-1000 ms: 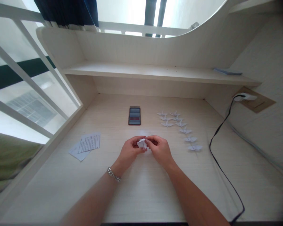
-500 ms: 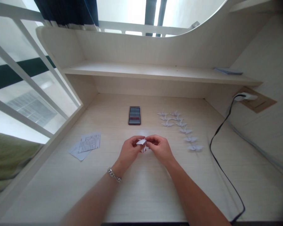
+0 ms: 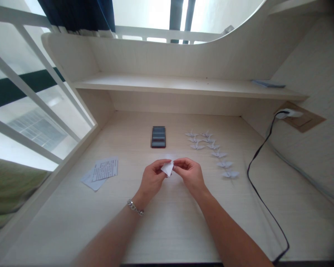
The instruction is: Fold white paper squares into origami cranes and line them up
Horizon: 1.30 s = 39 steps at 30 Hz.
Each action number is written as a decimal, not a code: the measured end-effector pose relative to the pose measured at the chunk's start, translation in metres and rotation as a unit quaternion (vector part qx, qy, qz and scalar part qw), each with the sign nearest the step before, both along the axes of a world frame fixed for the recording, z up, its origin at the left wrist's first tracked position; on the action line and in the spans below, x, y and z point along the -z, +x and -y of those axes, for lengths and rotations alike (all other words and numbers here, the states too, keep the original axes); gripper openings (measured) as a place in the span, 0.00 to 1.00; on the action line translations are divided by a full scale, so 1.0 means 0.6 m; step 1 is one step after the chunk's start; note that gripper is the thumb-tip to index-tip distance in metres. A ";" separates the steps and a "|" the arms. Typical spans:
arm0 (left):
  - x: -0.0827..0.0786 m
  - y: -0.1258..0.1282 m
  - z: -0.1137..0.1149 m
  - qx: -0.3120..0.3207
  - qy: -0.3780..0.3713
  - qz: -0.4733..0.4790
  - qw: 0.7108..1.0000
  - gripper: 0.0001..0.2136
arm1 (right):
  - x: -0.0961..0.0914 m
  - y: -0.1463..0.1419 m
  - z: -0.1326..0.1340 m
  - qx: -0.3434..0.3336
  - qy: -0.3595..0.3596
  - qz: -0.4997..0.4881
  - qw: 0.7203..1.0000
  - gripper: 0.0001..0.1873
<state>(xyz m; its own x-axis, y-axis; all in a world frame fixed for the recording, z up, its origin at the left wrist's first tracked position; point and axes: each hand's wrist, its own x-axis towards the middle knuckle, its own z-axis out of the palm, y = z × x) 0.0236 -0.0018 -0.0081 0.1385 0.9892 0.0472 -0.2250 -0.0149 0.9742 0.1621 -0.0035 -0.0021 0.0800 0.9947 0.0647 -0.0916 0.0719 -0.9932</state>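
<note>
A small piece of folded white paper [image 3: 167, 169] is pinched between my two hands, over the middle of the desk. My left hand [image 3: 153, 176], with a silver chain bracelet on its wrist, grips the paper's left side. On its right edge, the fingertips of my right hand [image 3: 189, 174] are closed. One pointed corner of the paper faces down toward me. To the right of my hands stand several folded paper cranes [image 3: 219, 154], set out in rows. The fingers hide part of the folded paper.
Beyond my hands lies a dark phone [image 3: 158, 137] on the desk [image 3: 167, 230]. Paper sheets [image 3: 105, 168], one with writing, lie at the left. A black cable [image 3: 257, 185] runs from the wall socket [image 3: 302, 116] down the right side. A shelf [image 3: 156, 82] spans the back.
The folded paper has turned in my fingers: it now shows a flat, pointed face where looser flaps showed before. My hands have hardly shifted.
</note>
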 end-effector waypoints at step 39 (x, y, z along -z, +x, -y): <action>0.004 -0.005 -0.003 0.002 -0.028 0.019 0.999 0.11 | 0.001 0.003 0.000 -0.035 -0.015 -0.001 0.999 0.07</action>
